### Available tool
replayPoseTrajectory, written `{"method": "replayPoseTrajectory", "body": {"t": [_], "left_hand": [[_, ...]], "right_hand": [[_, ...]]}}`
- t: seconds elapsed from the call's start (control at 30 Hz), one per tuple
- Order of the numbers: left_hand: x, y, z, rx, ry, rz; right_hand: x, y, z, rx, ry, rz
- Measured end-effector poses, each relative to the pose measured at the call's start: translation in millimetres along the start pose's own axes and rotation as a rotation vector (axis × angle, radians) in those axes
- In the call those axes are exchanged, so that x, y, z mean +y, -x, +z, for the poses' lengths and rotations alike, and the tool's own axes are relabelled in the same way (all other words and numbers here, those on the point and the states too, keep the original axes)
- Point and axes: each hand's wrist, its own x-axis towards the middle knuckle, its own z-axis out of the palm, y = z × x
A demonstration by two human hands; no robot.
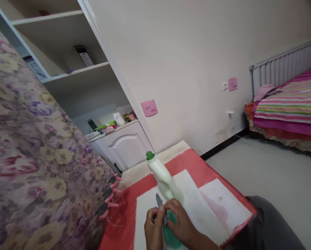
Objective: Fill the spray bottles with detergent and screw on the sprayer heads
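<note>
A white bottle (162, 177) with a green cap stands on a white sheet (194, 205) that lies on a red table (212, 166). At the bottom of the view my left hand (153, 231) is closed round a small grey pen-like tool (159, 201). My right hand (180, 222) is pinched on the same tool from the right, just in front of the bottle's base. A green round thing (169, 234) lies under both hands, mostly hidden by them.
A floral curtain (27, 156) hangs at the left, with pink clips (111, 198) at its edge. White shelves and a cabinet (124, 146) stand behind. A bed with a striped cover (291, 104) and a radiator are at the right. My knee (267, 222) is beside the table.
</note>
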Motion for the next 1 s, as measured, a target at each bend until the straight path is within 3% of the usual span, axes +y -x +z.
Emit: {"method": "replayPoseTrajectory", "body": {"t": [0.17,0.3,0.53,0.77,1.0], "left_hand": [[1,-1,-0.6,0.022,-0.015,0.007],[1,-2,-2.3,0.021,-0.018,0.013],[5,-4,-4.2,0.029,-0.028,0.004],[1,-2,4.5,0.129,0.008,0.036],[-3,-5,7.0,0.156,0.001,0.044]], "right_hand": [[-8,-3,0,0.066,0.028,0.068],[-13,-3,-2,-0.046,-0.035,0.027],[-5,-5,6,0.043,0.061,0.063],[2,-2,7,-0.007,-0.018,-0.039],[16,-4,15,0.078,0.121,-0.008]]}}
